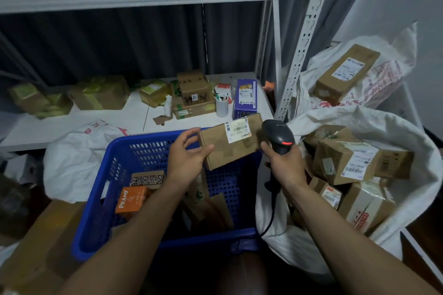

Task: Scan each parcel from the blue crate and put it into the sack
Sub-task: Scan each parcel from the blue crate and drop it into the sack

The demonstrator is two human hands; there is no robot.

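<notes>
We are gripping the cardboard parcel (230, 145), labelled "172", in the fingers of our left hand (189, 154) above the blue crate (96, 213). Our right hand (284, 166) is clasping the barcode scanner (278, 134). An orange "PRAMY" box (131, 201) is lying in the crate; the white sack (359, 122) is standing to its right, with a white shelf (72, 124) behind.

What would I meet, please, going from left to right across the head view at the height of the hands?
A white bag → left hand → labelled brown parcel → scanner in the right hand → white sack of parcels.
</notes>
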